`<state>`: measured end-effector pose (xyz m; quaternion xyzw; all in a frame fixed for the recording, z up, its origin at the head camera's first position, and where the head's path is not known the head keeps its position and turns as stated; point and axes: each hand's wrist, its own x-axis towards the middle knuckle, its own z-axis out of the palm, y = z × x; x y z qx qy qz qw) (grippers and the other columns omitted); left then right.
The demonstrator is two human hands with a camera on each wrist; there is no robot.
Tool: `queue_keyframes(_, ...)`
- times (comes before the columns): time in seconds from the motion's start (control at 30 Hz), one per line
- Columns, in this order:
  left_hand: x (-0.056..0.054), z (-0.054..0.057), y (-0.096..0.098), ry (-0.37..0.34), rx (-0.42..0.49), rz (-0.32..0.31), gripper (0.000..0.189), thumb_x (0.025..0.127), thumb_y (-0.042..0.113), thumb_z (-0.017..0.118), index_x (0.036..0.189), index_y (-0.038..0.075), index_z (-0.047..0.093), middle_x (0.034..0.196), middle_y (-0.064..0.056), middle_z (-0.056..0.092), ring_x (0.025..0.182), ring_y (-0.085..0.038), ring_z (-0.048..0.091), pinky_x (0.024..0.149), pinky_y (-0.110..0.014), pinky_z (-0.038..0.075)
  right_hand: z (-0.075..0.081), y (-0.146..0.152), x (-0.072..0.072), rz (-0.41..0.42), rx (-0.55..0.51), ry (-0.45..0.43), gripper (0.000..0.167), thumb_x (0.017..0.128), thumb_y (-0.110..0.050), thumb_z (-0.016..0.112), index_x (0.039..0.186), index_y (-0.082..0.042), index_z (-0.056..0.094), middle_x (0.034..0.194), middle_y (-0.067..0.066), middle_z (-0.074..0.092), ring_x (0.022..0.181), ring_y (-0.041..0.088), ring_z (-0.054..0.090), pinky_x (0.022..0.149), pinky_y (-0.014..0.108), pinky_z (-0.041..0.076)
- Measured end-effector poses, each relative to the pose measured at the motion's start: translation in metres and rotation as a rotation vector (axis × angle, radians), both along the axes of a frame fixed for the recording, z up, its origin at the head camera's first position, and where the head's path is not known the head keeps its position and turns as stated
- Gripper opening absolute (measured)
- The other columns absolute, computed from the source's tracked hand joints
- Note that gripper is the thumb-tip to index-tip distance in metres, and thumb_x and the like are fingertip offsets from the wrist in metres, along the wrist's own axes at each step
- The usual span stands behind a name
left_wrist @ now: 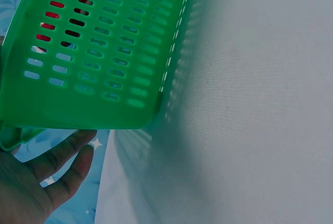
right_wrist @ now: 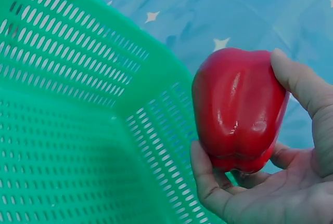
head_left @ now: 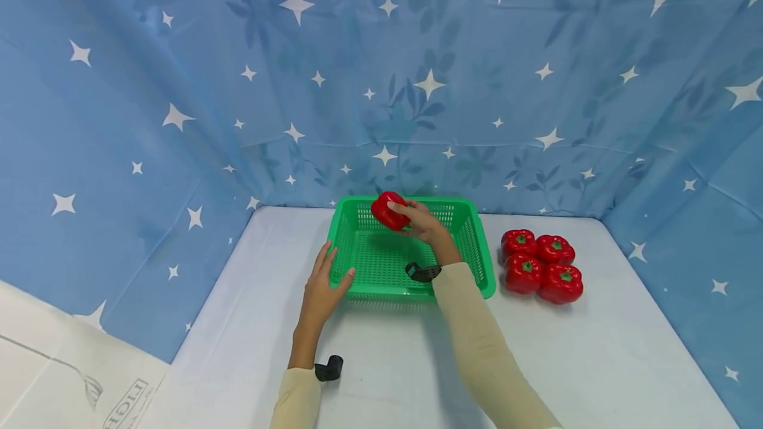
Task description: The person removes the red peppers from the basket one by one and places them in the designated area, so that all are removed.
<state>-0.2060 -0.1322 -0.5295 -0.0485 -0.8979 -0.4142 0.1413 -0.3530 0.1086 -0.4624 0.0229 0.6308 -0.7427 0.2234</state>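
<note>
My right hand grips a red bell pepper above the far part of a green plastic basket. In the right wrist view, thumb and fingers are round the shiny bell pepper, and the basket floor below shows only its perforated mesh. My left hand is at the basket's front left corner, fingers extended along the left side and thumb by the front rim. The left wrist view shows its spread fingers beside the basket wall; whether they touch it is hard to tell.
Several red bell peppers stand grouped on the white table, just right of the basket. A blue curtain with white stars surrounds the back and sides. Each wrist wears a black camera mount.
</note>
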Motion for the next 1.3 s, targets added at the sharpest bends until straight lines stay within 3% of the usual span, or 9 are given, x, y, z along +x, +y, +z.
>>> queue_keyframes(0.37,-0.001,-0.001,0.000,0.000,0.002,-0.006,0.074,0.093,0.053,0.059,0.151,0.012,0.038,0.163,0.006,0.020,0.144,-0.033,0.035,0.105,-0.059,0.042,0.018,0.012,0.007,-0.082,-0.148,0.027,0.067,0.094,-0.019,0.065,0.149,-0.013,0.026,0.155,0.015,0.029,0.139,0.038,0.035,0.112,0.060,0.032)
queue_keyframes(0.7,0.002,0.001,0.001,0.003,0.015,-0.005,0.074,0.093,0.053,0.059,0.151,0.012,0.038,0.163,0.003,0.021,0.143,-0.035,0.036,0.104,-0.061,0.041,0.025,0.024,0.021,-0.115,-0.146,0.091,0.060,0.096,-0.021,0.061,0.148,-0.011,0.031,0.154,0.016,0.034,0.136,0.034,0.040,0.113,0.061,0.029)
queue_keyframes(0.93,0.002,0.000,0.000,0.007,0.006,-0.006,0.074,0.093,0.052,0.060,0.151,0.011,0.038,0.163,0.002,0.021,0.143,-0.035,0.036,0.103,-0.061,0.042,0.028,0.033,0.032,-0.119,-0.163,0.141,0.055,0.098,-0.018,0.057,0.145,-0.010,0.030,0.151,0.016,0.036,0.131,0.033,0.044,0.105,0.054,0.043)
queue_keyframes(1.2,0.002,0.001,0.000,0.026,0.015,0.001,0.074,0.093,0.050,0.061,0.150,0.009,0.039,0.163,0.000,0.023,0.143,-0.036,0.036,0.103,-0.062,0.042,0.035,0.037,0.045,-0.130,-0.227,0.211,0.055,0.097,-0.012,0.057,0.144,-0.012,0.028,0.150,0.013,0.034,0.133,0.034,0.040,0.110,0.062,0.033)
queue_keyframes(1.3,0.002,0.001,0.000,0.014,0.017,0.001,0.074,0.093,0.051,0.060,0.150,0.010,0.038,0.163,0.002,0.022,0.143,-0.035,0.035,0.104,-0.061,0.041,0.039,0.039,0.051,-0.129,-0.235,0.249,0.056,0.097,-0.010,0.055,0.146,-0.012,0.027,0.151,0.013,0.034,0.134,0.033,0.038,0.106,0.057,0.041)
